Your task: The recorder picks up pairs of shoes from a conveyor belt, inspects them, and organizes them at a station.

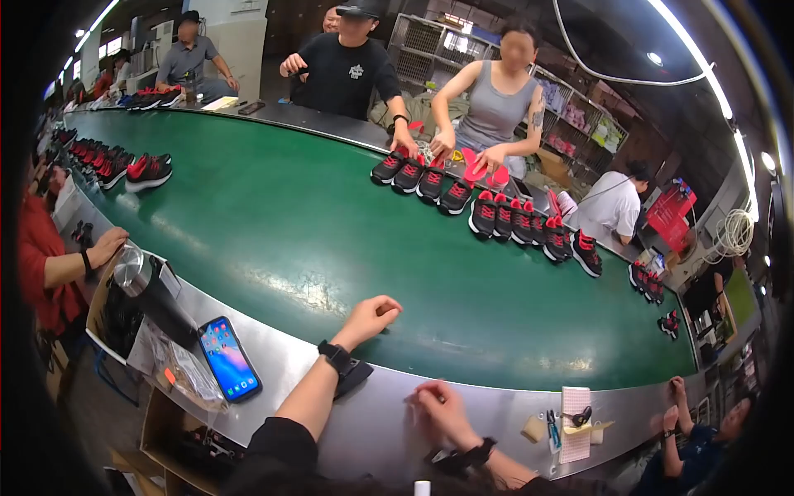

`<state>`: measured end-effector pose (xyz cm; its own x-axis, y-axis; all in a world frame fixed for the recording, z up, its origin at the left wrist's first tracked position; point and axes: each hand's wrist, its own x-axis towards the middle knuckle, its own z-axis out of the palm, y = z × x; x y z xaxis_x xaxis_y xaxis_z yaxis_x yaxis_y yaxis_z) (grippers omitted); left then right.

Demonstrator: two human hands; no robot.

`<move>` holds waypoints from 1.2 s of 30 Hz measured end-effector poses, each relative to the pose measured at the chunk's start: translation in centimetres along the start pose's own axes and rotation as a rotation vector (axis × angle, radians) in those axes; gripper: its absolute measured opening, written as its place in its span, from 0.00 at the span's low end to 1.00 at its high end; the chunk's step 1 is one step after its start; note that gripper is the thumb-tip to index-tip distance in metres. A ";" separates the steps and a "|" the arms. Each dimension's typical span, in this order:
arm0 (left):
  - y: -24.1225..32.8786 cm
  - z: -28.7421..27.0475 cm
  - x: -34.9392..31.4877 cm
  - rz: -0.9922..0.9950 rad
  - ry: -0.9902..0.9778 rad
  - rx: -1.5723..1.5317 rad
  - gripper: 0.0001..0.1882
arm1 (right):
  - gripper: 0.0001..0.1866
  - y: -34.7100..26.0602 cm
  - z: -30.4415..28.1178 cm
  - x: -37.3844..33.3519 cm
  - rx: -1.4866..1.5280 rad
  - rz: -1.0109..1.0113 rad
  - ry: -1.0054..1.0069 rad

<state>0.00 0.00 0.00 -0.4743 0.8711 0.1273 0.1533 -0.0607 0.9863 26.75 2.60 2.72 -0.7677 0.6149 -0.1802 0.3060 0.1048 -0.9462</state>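
Observation:
My left hand (pixel 372 321) is over the near side of the green conveyor belt (pixel 331 231), its fingers loosely bent and nothing visible in them. Near its wristband, a dark object (pixel 354 376) lies on the metal ledge (pixel 372 422); I cannot tell what it is. Above the same ledge, my right hand (pixel 447 413) has half-curled fingers and seems to hold nothing. Across the belt stand several black and red sneakers (pixel 455 197), away from both my hands. A person in a grey top has hands on red insoles (pixel 475 169), and one in black reaches to the sneakers.
A phone (pixel 229 360) with a lit screen and a dark tumbler (pixel 149 289) stand left of my arm. To my right lie a gridded pad (pixel 575 426), blue-handled pliers (pixel 553 430) and a sponge-like block (pixel 533 428). More sneakers (pixel 103 165) line the belt's far left.

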 end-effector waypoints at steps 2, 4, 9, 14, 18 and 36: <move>-0.1 0.9 0.1 -0.061 -0.050 -0.138 0.11 | 0.11 -2.2 -1.8 1.8 0.147 0.062 -0.031; -0.9 -3.0 0.7 -0.095 -0.060 -0.086 0.10 | 0.13 -4.2 -0.4 7.9 0.172 0.035 -0.029; -1.8 -2.2 0.6 -0.143 0.087 -0.136 0.08 | 0.17 -4.9 -6.0 24.1 0.322 0.048 0.114; -0.5 -1.7 -0.1 -0.124 0.182 0.163 0.07 | 0.23 -5.3 -7.7 39.6 0.379 0.037 0.230; 1.8 -1.6 -0.7 -0.144 0.220 0.399 0.07 | 0.30 -6.4 -5.7 47.4 0.574 0.009 0.370; 2.3 1.2 -0.5 -0.047 0.305 0.593 0.04 | 0.27 -8.2 -2.8 56.7 0.701 -0.043 0.766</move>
<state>1.64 -0.03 2.12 -0.7029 0.6840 0.1952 0.5358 0.3286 0.7778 -17.70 38.74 1.00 -0.1317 0.9790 -0.1555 -0.2975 -0.1887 -0.9359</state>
